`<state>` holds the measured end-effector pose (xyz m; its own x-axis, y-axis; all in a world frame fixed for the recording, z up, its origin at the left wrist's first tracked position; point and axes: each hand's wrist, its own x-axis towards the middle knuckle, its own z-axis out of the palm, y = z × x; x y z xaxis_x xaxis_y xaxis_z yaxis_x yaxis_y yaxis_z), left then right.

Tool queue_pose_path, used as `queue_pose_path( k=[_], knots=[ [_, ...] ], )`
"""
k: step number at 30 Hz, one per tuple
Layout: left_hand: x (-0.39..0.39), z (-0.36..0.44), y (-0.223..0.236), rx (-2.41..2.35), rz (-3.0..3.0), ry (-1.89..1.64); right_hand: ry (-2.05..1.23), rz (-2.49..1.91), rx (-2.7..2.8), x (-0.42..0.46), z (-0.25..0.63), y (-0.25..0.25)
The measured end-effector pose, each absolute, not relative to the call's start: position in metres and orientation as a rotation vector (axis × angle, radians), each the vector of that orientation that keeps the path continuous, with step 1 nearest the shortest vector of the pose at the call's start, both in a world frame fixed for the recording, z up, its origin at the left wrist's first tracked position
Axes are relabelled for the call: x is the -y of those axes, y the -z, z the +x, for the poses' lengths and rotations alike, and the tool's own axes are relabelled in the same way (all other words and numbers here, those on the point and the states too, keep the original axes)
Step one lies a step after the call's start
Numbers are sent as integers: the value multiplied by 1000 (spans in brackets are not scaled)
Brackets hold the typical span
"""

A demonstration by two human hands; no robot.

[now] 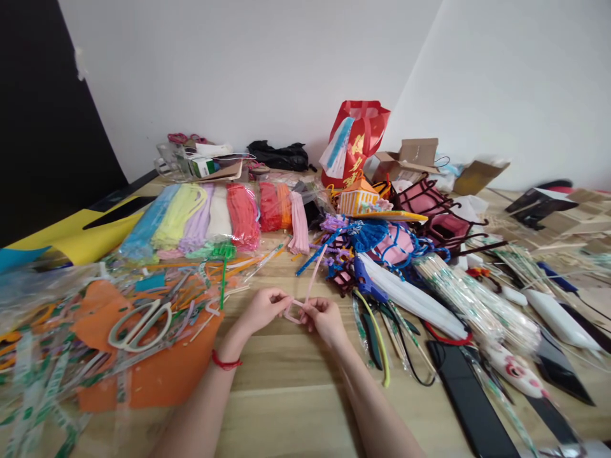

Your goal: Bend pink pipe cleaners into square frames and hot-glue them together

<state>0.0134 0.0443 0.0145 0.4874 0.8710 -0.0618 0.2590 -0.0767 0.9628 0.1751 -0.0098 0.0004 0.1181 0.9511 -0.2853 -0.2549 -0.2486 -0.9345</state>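
Over the middle of the wooden table point(277, 394), both my hands pinch one pink pipe cleaner point(314, 275). Part of it is bent into a small angular loop between my fingers, and a straight end sticks up from the right. My left hand point(263, 310) grips the loop's left side between thumb and fingertips. At its right side, my right hand point(325, 320) is closed on it, fingers partly hidden. A bundle of pink pipe cleaners point(298, 224) lies beyond my hands. To the left are white-handled scissors point(140, 326) on orange felt point(162, 375).
Bagged pipe cleaners in several colours point(191, 216) lie at the back. A blue glue gun point(367, 280), skewer bundles point(458, 299) and a black phone point(470, 397) are on the right. A red bag point(356, 140) stands by the wall. Scraps point(48, 369) cover the left.
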Motion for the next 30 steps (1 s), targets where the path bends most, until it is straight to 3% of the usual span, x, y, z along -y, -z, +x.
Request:
queue_pose_path(
  k=[18, 30],
  knots=[
    [-49, 10, -11, -1011, 1604, -808, -1764, -1013, 615, 11, 185, -10],
    [-48, 12, -10, -1028, 1607, -814, -1694, -1079, 673, 12, 186, -14]
  ],
)
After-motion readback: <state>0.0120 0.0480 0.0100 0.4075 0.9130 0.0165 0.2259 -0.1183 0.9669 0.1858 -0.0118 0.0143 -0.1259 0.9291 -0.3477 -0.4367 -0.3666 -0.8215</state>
